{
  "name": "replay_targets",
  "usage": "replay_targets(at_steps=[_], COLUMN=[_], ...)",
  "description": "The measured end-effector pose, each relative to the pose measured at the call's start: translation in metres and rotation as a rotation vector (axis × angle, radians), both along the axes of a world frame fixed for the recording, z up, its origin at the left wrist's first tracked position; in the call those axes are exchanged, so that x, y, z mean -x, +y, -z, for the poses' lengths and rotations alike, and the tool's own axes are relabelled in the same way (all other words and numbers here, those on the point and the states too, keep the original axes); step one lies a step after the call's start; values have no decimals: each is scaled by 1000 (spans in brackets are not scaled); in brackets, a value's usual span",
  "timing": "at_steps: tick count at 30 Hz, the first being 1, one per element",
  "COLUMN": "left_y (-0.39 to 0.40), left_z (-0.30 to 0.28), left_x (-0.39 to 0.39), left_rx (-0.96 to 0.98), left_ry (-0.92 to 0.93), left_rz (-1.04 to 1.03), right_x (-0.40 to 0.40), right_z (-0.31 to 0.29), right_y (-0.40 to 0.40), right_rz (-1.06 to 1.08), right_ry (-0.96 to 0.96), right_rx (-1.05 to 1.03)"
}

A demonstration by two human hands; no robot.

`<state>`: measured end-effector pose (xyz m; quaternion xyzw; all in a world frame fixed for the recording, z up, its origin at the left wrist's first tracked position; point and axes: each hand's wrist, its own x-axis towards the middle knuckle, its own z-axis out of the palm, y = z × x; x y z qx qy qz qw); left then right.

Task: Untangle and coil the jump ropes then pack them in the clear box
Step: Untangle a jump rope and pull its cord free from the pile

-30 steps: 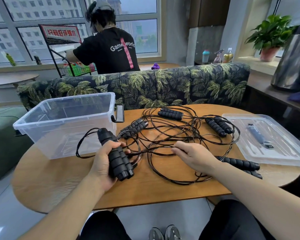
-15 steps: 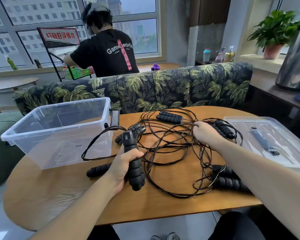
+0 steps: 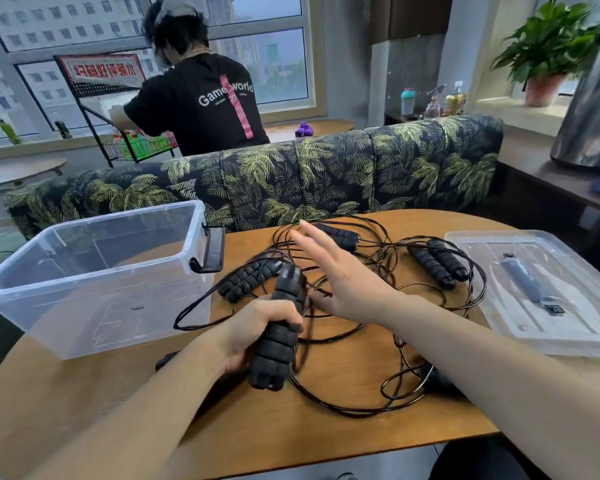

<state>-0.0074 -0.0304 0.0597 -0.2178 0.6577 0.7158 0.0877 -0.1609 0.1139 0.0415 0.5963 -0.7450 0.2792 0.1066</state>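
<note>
Right hand (image 3: 343, 271) withdrawn from far handles, now spread above tangled jump ropes (image 3: 378, 341).
Foam handles (image 3: 277, 327) gripped upright in left hand (image 3: 257, 327) at table (image 3: 84, 393) centre; cords sprawled rightward (other handles scattered among them); clear box (image 3: 94, 271) left, lid (image 3: 547, 292) right.
</note>
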Motion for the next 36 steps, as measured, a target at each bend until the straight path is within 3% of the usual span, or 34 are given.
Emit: replay_targets(at_steps=[4,14,16,18,20,25,27,28,31,36], left_y=[-7,-18,-23,-27,-31,-39,-44,-46,-48,-40], left_z=[-8,-7,-9,-9,-7,-4,2,7,18,28], left_x=[2,7,6,4,-1,-23,-27,-27,-27,-16], left_rx=[115,239,264,412,533,447,556,549,271,105], left_ry=[-79,-45,-7,8,26,156,212,232,215,255], left_rz=[230,339,318,324,353,356,267,196,-120,-320], right_x=[11,29,26,22,19,24,26,28,33,7], right_z=[-2,-14,-16,-17,-17,-21,-21,-21,-20,-20], right_y=[-5,2,3,4,5,8,8,9,14,6], right_rz=[-47,-132,-111,-70,-66,108,158,173,193,187], right_ry=[226,512,434,313,296,261,171,72,-270,-530], right_rx=[-151,-216,-312,-394,-360,-441,-409,-375,-283,-68])
